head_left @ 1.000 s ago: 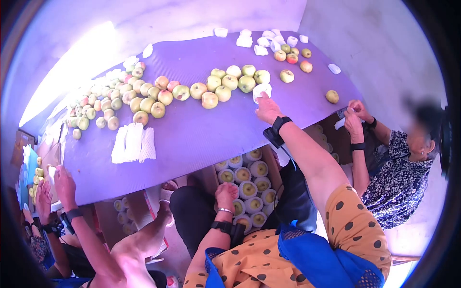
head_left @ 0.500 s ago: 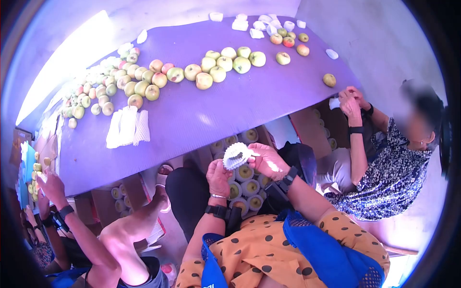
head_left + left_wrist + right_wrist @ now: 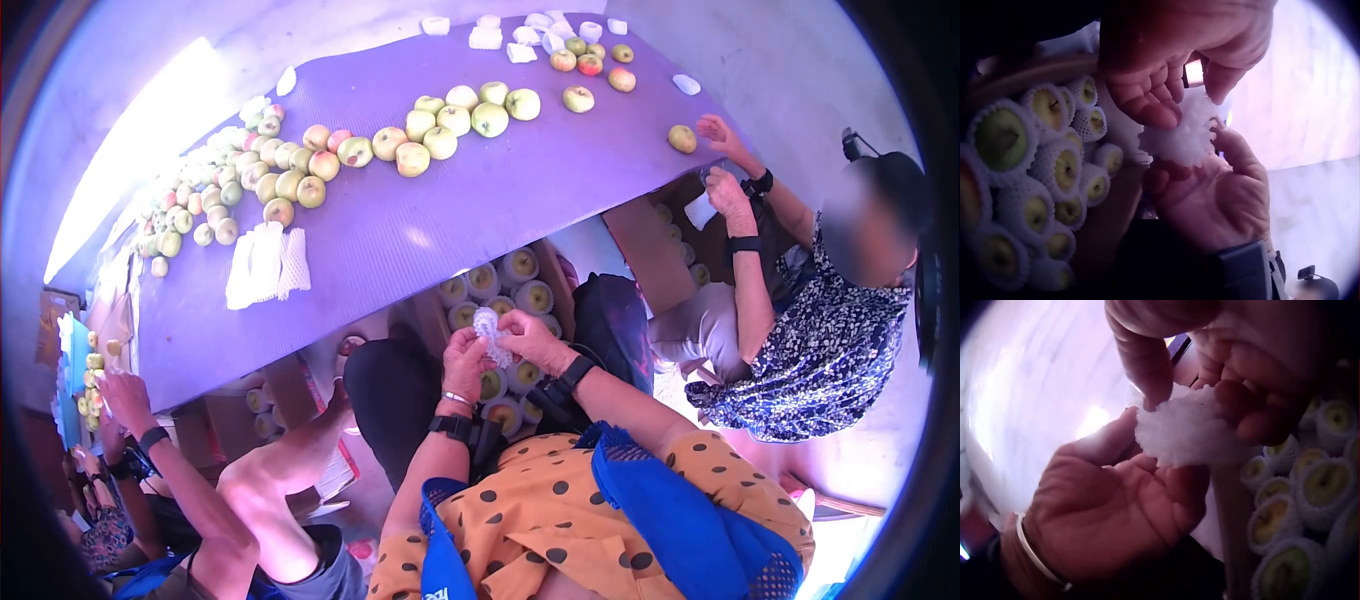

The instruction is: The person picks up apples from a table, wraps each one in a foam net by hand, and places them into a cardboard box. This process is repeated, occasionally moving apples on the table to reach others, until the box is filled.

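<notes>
A white foam net (image 3: 489, 326), crumpled and frilly at its edges, is between the two hands above a carton of netted apples. The left hand (image 3: 464, 368), with a silver bracelet, grips one side of it; the right hand (image 3: 536, 342) pinches the other. In the left wrist view the left hand (image 3: 1191, 37) comes from above, and the net (image 3: 1179, 137) lies over the fingers of the right hand (image 3: 1216, 203). The right wrist view has the left hand (image 3: 1110, 512) below the net (image 3: 1179, 431) and the right hand (image 3: 1235, 356) above. Whether anything is inside is hidden.
Loose apples (image 3: 411, 159) line the purple table (image 3: 400, 250), with flat foam nets (image 3: 266, 265) near its front edge. More nets lie at the back. An open carton (image 3: 562, 283) of netted apples stands below. One person (image 3: 815, 330) sits at right, others at left.
The right hand first came back from the table with the net and met the left hand. Since then both hands have closed in around the net, which looks more bunched.
</notes>
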Available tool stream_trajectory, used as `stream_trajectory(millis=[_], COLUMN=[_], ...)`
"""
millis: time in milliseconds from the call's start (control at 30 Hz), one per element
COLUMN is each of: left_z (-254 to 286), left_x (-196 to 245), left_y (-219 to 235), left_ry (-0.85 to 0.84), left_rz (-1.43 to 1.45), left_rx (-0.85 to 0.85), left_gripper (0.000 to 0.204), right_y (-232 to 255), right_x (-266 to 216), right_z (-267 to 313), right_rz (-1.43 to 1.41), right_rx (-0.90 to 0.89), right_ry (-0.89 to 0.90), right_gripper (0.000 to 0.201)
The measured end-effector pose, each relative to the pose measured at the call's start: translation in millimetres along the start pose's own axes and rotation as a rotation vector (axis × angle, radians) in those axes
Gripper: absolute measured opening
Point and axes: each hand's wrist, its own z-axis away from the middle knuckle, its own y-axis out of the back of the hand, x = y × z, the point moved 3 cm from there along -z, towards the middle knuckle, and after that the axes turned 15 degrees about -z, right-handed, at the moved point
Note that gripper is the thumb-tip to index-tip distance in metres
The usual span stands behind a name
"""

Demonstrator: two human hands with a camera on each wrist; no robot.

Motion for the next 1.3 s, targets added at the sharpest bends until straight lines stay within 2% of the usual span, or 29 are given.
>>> stream_trajectory(millis=[67, 167, 300, 367, 500, 567, 600, 667, 700, 733, 767, 833, 867, 967, 1100, 1167, 1200, 1267, 1300], left_z=[0.1, -4.1, -8.6, -9.7, -11.7, -12.6, -12.6, -12.8, -12.9, -12.7, -11.7, -3.0, -3.6, -7.2, -7.4, -4.6, -4.2, -6.4, -8.6], left_x=[0.0, -7.0, -14.9, -16.5, -17.7, -17.4, -14.9, -13.8, -11.6, -9.2, -8.5, 5.4, 3.9, -4.8, -0.9, 6.1, 8.4, 6.1, 4.3], left_y=[-0.3, 3.2, 5.0, 5.8, 9.9, 11.8, 11.4, 12.3, 9.7, 7.0, 6.2, -8.2, -7.3, -4.3, -5.6, -9.1, -9.3, -6.3, -2.1], left_ry=[0.005, 0.016, 0.084, 0.090, 0.060, 0.035, -0.022, -0.077, -0.087, -0.098, -0.097, 0.048, 0.048, 0.067, 0.036, 0.032, 0.022, 0.013, -0.009], left_rz=[-0.039, -0.037, 0.136, 0.201, 0.136, 0.108, 0.183, 0.257, 0.358, 0.459, 0.458, 0.660, 0.661, 0.679, 0.700, 0.704, 0.747, 0.790, 0.805], left_rx=[0.006, -0.021, -0.028, -0.014, 0.070, 0.110, 0.101, 0.090, -0.007, -0.104, -0.104, -0.229, -0.228, -0.281, -0.320, -0.347, -0.322, -0.298, -0.291], left_gripper=[0.018, 0.015, 0.011, 0.010, 0.009, 0.010, 0.012, 0.014, 0.017, 0.021, 0.021, 0.027, 0.027, 0.030, 0.029, 0.028, 0.028, 0.028, 0.028], right_y=[-0.9, 2.1, -2.3, -3.0, 6.3, 15.0, 14.2, 15.6, 19.3, 20.8, 21.0, 11.7, 7.7, 8.2, 13.0, 22.6, 20.8, 19.8, 14.9], right_x=[-0.6, 8.2, 6.2, 3.7, 6.1, 9.9, 6.6, 2.7, 3.1, 4.8, 5.6, -4.2, -7.0, -5.6, 2.3, 7.8, 6.0, 3.8, 7.5], right_z=[-1.1, -6.5, -4.9, -2.4, -7.5, -9.6, -8.5, -4.7, -7.1, -10.8, -13.6, -10.6, -9.2, -10.0, -15.8, -19.8, -17.6, -10.3, -7.9], right_rz=[0.324, 0.363, 0.302, 0.101, 0.176, 0.127, 0.126, -0.300, -0.301, -0.546, -0.789, -0.874, -0.958, -0.964, -0.962, -0.827, -0.828, -0.256, -0.189], right_rx=[0.000, 0.036, -0.009, -0.055, -0.044, 0.067, 0.068, 0.196, 0.197, 0.098, -0.004, -0.014, -0.023, -0.110, -0.070, 0.136, 0.137, 0.248, 0.277], right_ry=[0.115, 0.195, 0.290, 0.085, 0.102, -0.016, -0.018, -0.114, -0.114, -0.122, -0.130, -0.153, -0.178, -0.199, -0.178, -0.085, -0.085, -0.112, -0.079], right_gripper=[0.035, 0.036, 0.031, 0.023, 0.018, 0.017, 0.017, 0.019, 0.019, 0.020, 0.021, 0.022, 0.023, 0.023, 0.022, 0.021, 0.021, 0.022, 0.023])
